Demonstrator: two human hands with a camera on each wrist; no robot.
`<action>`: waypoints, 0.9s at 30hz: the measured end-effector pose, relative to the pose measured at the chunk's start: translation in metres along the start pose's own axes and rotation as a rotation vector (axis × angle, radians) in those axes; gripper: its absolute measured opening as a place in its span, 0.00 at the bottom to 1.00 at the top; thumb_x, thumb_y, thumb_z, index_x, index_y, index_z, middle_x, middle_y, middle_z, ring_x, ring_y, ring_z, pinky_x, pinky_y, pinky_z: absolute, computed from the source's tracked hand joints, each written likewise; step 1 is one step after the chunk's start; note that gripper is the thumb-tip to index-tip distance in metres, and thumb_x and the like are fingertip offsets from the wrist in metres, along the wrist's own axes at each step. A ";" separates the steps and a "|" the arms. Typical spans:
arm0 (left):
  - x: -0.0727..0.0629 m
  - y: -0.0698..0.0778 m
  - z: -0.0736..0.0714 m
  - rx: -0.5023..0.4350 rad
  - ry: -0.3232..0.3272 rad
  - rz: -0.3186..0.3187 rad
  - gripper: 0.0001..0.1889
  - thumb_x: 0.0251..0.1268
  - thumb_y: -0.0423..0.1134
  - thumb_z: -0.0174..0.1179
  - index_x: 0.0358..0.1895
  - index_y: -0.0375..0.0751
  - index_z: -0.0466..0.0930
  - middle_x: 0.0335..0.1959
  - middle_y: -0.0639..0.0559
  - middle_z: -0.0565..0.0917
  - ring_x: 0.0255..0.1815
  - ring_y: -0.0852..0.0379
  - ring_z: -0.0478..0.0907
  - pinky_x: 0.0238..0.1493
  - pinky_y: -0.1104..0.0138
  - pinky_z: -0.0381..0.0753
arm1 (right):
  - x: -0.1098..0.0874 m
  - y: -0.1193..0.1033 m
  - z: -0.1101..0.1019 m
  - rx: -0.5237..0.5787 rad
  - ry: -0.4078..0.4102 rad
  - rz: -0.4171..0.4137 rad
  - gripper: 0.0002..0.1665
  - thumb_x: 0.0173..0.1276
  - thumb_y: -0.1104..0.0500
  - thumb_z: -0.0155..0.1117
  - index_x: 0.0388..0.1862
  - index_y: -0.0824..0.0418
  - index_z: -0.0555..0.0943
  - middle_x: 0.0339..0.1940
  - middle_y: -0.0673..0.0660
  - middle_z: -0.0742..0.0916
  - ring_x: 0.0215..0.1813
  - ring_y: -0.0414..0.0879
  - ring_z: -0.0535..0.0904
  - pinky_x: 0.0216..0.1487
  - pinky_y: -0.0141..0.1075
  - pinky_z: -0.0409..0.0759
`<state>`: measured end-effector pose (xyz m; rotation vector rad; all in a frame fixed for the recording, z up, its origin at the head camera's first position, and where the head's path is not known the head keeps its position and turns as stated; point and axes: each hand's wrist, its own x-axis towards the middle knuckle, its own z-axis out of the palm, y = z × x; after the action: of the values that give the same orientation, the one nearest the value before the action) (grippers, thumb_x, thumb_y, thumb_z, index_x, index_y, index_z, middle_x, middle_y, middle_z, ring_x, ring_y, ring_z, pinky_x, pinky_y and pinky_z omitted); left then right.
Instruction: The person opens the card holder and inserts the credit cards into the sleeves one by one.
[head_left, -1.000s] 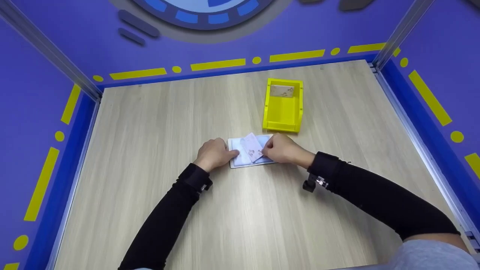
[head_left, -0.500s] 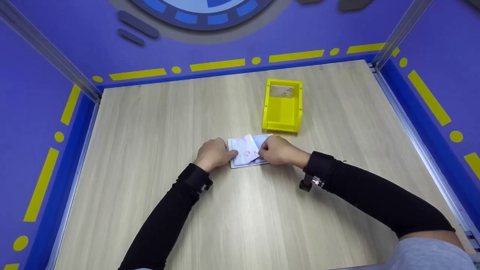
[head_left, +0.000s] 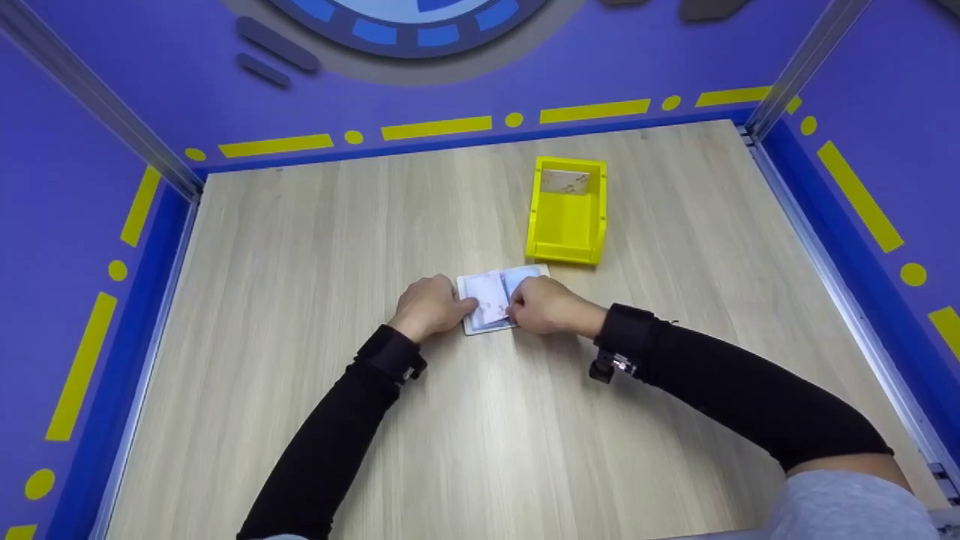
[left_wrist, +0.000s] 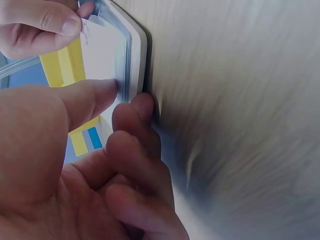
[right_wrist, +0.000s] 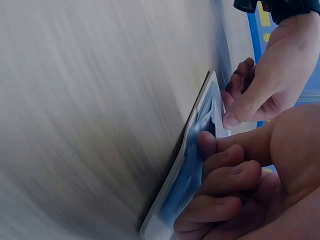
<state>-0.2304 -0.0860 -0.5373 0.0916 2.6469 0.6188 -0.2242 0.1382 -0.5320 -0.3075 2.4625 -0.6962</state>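
Observation:
A flat, white-edged holder with a blue, glossy plastic face (head_left: 525, 273) lies on the table in front of me. On its left half is a pale card with small pinkish print (head_left: 489, 294), which in the left wrist view shows as a white card (left_wrist: 97, 57). My left hand (head_left: 429, 306) grips the holder's left edge, thumb on top and fingers at the side. With thumb and forefinger, my right hand (head_left: 553, 306) pinches the card's lower right corner. In the right wrist view the plastic (right_wrist: 182, 182) looks wrinkled near the right thumb.
Just behind the holder stands a yellow bin (head_left: 564, 253), its low front toward me. Inside, a printed card (head_left: 565, 182) leans against the back wall. Blue-purple panels (head_left: 427, 97) wall the wooden table (head_left: 337, 225) at the back and both sides.
My right hand has moved left with the card, which has turned straighter and now lies over the holder's left half. The left hand keeps its grip in place.

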 end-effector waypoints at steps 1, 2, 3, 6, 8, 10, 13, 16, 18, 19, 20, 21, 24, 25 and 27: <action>0.000 0.000 0.000 0.000 0.000 0.001 0.29 0.75 0.58 0.67 0.20 0.49 0.66 0.20 0.56 0.67 0.22 0.56 0.67 0.25 0.63 0.62 | 0.000 -0.001 0.000 -0.020 -0.003 -0.007 0.20 0.82 0.56 0.62 0.24 0.55 0.82 0.22 0.49 0.75 0.26 0.43 0.72 0.29 0.35 0.69; 0.000 0.001 0.000 0.000 0.002 0.002 0.29 0.75 0.58 0.67 0.20 0.49 0.66 0.21 0.56 0.67 0.22 0.55 0.67 0.25 0.63 0.62 | 0.000 -0.003 0.000 -0.046 -0.006 -0.017 0.21 0.82 0.56 0.62 0.24 0.55 0.81 0.21 0.49 0.75 0.27 0.44 0.72 0.29 0.35 0.69; 0.000 0.001 0.000 0.000 0.002 0.004 0.29 0.75 0.59 0.67 0.21 0.49 0.66 0.21 0.56 0.68 0.23 0.55 0.67 0.26 0.63 0.63 | 0.000 -0.004 0.000 -0.074 -0.008 -0.030 0.21 0.82 0.56 0.61 0.24 0.55 0.80 0.21 0.50 0.74 0.27 0.45 0.72 0.30 0.36 0.68; 0.000 0.002 -0.001 0.004 0.007 0.012 0.28 0.75 0.60 0.68 0.22 0.49 0.67 0.22 0.55 0.69 0.23 0.55 0.69 0.25 0.62 0.64 | 0.000 -0.008 0.001 -0.142 -0.008 -0.054 0.19 0.81 0.56 0.60 0.26 0.58 0.81 0.24 0.52 0.77 0.31 0.47 0.73 0.33 0.37 0.69; 0.000 0.002 -0.001 0.007 0.011 0.017 0.28 0.75 0.60 0.68 0.22 0.49 0.67 0.22 0.55 0.69 0.24 0.55 0.69 0.25 0.63 0.64 | 0.000 -0.010 0.001 -0.183 -0.002 -0.069 0.17 0.81 0.56 0.60 0.29 0.59 0.83 0.27 0.55 0.80 0.33 0.49 0.74 0.35 0.38 0.70; 0.000 0.002 -0.001 0.010 0.017 0.020 0.29 0.75 0.60 0.68 0.22 0.49 0.67 0.22 0.55 0.69 0.23 0.55 0.69 0.25 0.63 0.64 | 0.000 -0.012 0.002 -0.210 0.008 -0.075 0.17 0.81 0.56 0.60 0.31 0.61 0.85 0.30 0.57 0.82 0.35 0.50 0.75 0.37 0.40 0.71; 0.000 0.001 -0.002 0.014 0.020 0.020 0.29 0.75 0.60 0.68 0.21 0.49 0.66 0.22 0.55 0.69 0.23 0.55 0.69 0.25 0.63 0.64 | 0.002 -0.012 0.004 -0.252 0.024 -0.093 0.18 0.83 0.55 0.60 0.34 0.62 0.87 0.32 0.58 0.83 0.36 0.51 0.76 0.38 0.42 0.74; 0.000 0.000 -0.003 0.020 0.012 0.021 0.30 0.75 0.61 0.68 0.21 0.49 0.66 0.22 0.55 0.69 0.23 0.55 0.69 0.26 0.62 0.64 | 0.003 -0.011 0.005 -0.280 0.031 -0.118 0.19 0.85 0.54 0.59 0.36 0.62 0.89 0.32 0.58 0.83 0.36 0.50 0.75 0.40 0.43 0.75; 0.000 -0.002 -0.003 0.025 0.005 0.020 0.30 0.75 0.62 0.67 0.20 0.49 0.67 0.21 0.56 0.69 0.24 0.55 0.68 0.26 0.63 0.64 | 0.002 -0.010 0.002 -0.275 0.030 -0.127 0.19 0.85 0.54 0.59 0.37 0.63 0.90 0.32 0.58 0.84 0.35 0.50 0.75 0.40 0.42 0.75; 0.000 -0.003 -0.004 0.022 0.005 0.016 0.30 0.75 0.62 0.67 0.20 0.49 0.67 0.21 0.57 0.68 0.24 0.55 0.68 0.26 0.63 0.63 | 0.002 -0.010 -0.001 -0.265 0.033 -0.126 0.20 0.85 0.53 0.59 0.38 0.63 0.90 0.32 0.57 0.85 0.35 0.49 0.75 0.40 0.41 0.75; 0.000 -0.004 -0.005 0.019 0.007 0.011 0.30 0.76 0.63 0.66 0.19 0.50 0.68 0.20 0.57 0.68 0.23 0.56 0.68 0.26 0.63 0.63 | 0.000 -0.010 -0.005 -0.250 0.039 -0.121 0.20 0.85 0.53 0.59 0.39 0.62 0.90 0.33 0.57 0.85 0.35 0.49 0.76 0.39 0.41 0.75; 0.000 -0.005 -0.007 0.014 0.012 0.004 0.31 0.76 0.63 0.66 0.19 0.50 0.68 0.19 0.58 0.68 0.23 0.56 0.68 0.26 0.63 0.63 | -0.001 -0.010 -0.010 -0.229 0.047 -0.108 0.20 0.86 0.52 0.59 0.39 0.62 0.90 0.33 0.57 0.86 0.34 0.48 0.76 0.39 0.40 0.75; 0.000 -0.008 -0.010 0.001 0.024 -0.013 0.30 0.76 0.63 0.66 0.18 0.50 0.70 0.19 0.58 0.69 0.23 0.56 0.68 0.27 0.63 0.64 | -0.008 -0.009 -0.029 -0.161 0.088 -0.053 0.21 0.87 0.51 0.57 0.40 0.61 0.90 0.32 0.57 0.85 0.33 0.48 0.77 0.37 0.40 0.75; -0.001 -0.009 -0.011 -0.001 0.022 -0.017 0.30 0.76 0.63 0.66 0.18 0.50 0.71 0.19 0.58 0.69 0.24 0.56 0.69 0.27 0.63 0.64 | -0.009 -0.007 -0.035 -0.140 0.107 -0.038 0.21 0.87 0.51 0.57 0.44 0.62 0.91 0.36 0.58 0.87 0.34 0.49 0.77 0.38 0.40 0.76; -0.002 -0.009 -0.012 0.000 0.011 -0.019 0.29 0.76 0.63 0.65 0.19 0.50 0.72 0.19 0.58 0.70 0.24 0.56 0.69 0.27 0.63 0.65 | -0.011 -0.002 -0.045 -0.106 0.126 0.004 0.21 0.87 0.50 0.56 0.46 0.62 0.91 0.35 0.58 0.86 0.33 0.49 0.78 0.37 0.40 0.75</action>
<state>-0.2330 -0.0994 -0.5311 0.0628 2.6555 0.6149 -0.2405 0.1584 -0.4941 -0.3081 2.6247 -0.6007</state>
